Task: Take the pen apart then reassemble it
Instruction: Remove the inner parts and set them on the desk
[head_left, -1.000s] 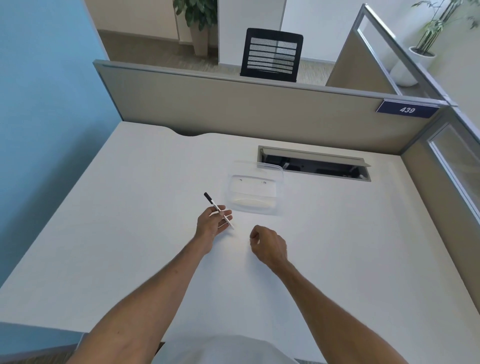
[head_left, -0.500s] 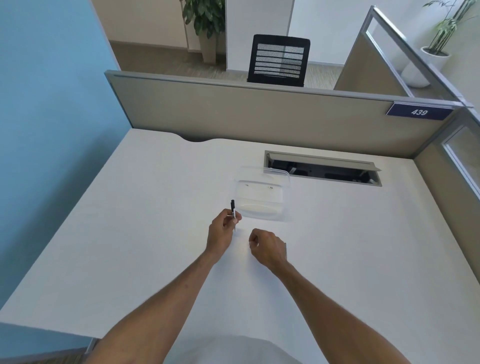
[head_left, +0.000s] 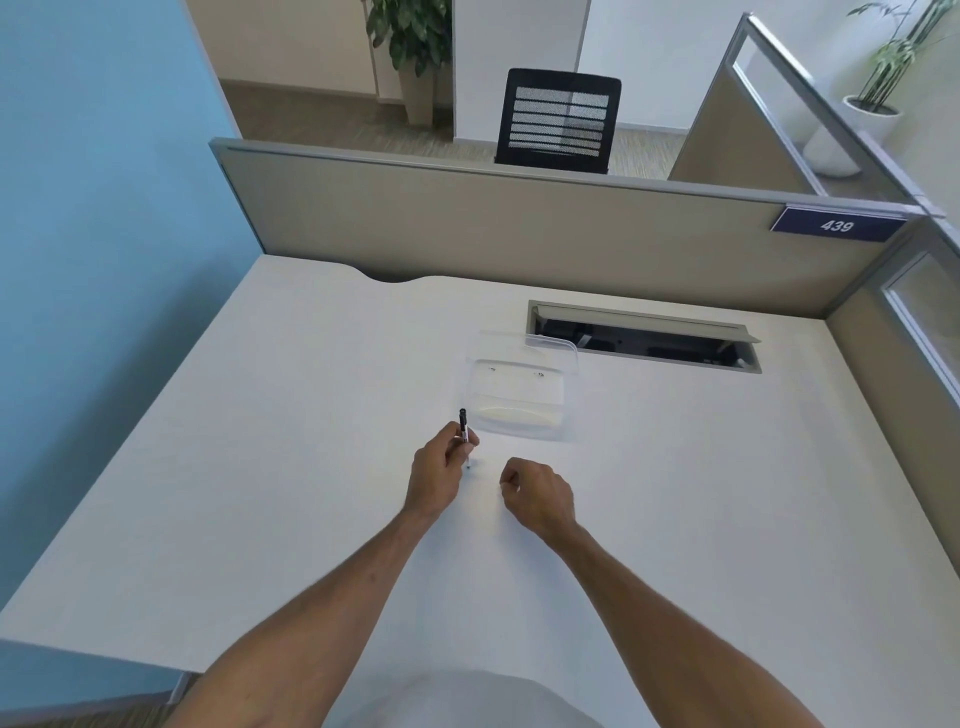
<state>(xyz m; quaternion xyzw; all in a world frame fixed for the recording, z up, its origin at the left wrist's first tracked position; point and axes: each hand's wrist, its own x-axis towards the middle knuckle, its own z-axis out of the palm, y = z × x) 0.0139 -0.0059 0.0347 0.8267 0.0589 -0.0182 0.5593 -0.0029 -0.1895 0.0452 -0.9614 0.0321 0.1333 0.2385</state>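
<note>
A slim pen (head_left: 463, 422) with a black top and a pale barrel stands nearly upright in my left hand (head_left: 439, 467), its tip down close to the white desk (head_left: 291, 467). My fingers pinch the barrel at its middle and hide part of it. To the right, a little apart, my right hand (head_left: 537, 493) rests on the desk with its fingers curled and nothing visible in it.
A clear plastic tray (head_left: 519, 392) lies just beyond the hands. Behind it is an open cable slot (head_left: 644, 338) in the desk. Grey partitions (head_left: 519, 228) close the far and right sides; a blue wall stands at left.
My left hand turned the pen from a slant to nearly upright and closed its fingers around it. The right hand stayed in place.
</note>
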